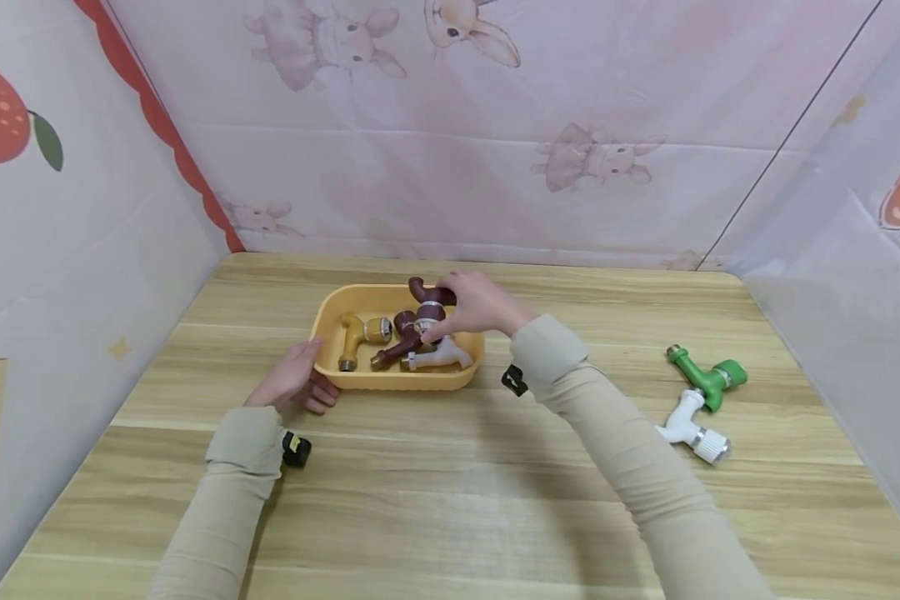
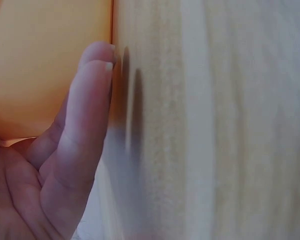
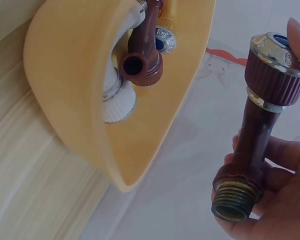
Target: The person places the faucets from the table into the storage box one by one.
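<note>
My right hand [image 1: 483, 304] grips a maroon faucet [image 3: 255, 130] over the yellow plastic basin [image 1: 390, 382]. The right wrist view shows the faucet's brass threaded end, ribbed knob and chrome cap. Inside the basin lie a yellow faucet [image 1: 354, 335], another maroon faucet [image 1: 399, 348] and a white faucet [image 1: 444, 354], partly overlapped by the held one in the head view. At the basin's left end my left hand [image 1: 288, 379] holds the corner, thumb side at the rim. Its fingers [image 2: 82, 115] lie along the outer wall in the left wrist view.
On the right of the wood-grain table [image 1: 435, 500] a green faucet [image 1: 708, 379] lies beside a white faucet [image 1: 686, 421], the latter partly hidden by my right sleeve. Printed cloth walls [image 1: 450, 192] enclose the table's back and sides.
</note>
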Available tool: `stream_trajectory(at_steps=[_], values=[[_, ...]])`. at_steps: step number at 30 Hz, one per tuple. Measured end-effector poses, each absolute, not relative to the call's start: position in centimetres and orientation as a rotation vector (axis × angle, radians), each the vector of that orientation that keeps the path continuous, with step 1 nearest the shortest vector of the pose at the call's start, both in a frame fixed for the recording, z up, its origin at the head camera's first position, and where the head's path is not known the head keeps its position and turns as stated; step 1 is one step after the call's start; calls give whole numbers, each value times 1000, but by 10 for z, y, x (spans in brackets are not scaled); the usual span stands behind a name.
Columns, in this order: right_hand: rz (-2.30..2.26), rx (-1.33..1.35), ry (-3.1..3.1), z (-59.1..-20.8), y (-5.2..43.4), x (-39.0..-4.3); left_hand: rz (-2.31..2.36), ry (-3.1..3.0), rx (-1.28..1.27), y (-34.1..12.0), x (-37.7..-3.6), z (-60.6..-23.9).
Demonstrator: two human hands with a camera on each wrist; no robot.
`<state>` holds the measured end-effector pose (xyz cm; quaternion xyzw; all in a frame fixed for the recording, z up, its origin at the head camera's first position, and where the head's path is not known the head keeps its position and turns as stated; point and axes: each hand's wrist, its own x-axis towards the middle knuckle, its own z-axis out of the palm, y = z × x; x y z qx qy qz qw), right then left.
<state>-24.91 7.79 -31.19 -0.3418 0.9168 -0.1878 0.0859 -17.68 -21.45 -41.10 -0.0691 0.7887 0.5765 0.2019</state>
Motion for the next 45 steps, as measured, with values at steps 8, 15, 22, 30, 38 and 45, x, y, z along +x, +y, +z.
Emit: stream_trajectory(at_steps=[8, 15, 22, 30, 38, 45], values=[[-510, -1019, 2726, -310, 67, -255, 1615, 2199, -193, -214, -177, -412], [-525, -1001, 2701, -311, 60, -261, 1613, 2195, -210, -214, -179, -414], [-508, -1040, 2697, -308, 50, -266, 1600, 2197, -201, -214, -180, -413], [-449, -1026, 2683, -304, 35, -267, 1596, 2196, -211, -214, -179, -413], [-416, -1035, 2654, -306, 19, -269, 1599, 2201, -190, -216, -178, -412], [-316, -1062, 2664, -312, 3, -273, 1608, 2205, -173, -217, -180, -414]])
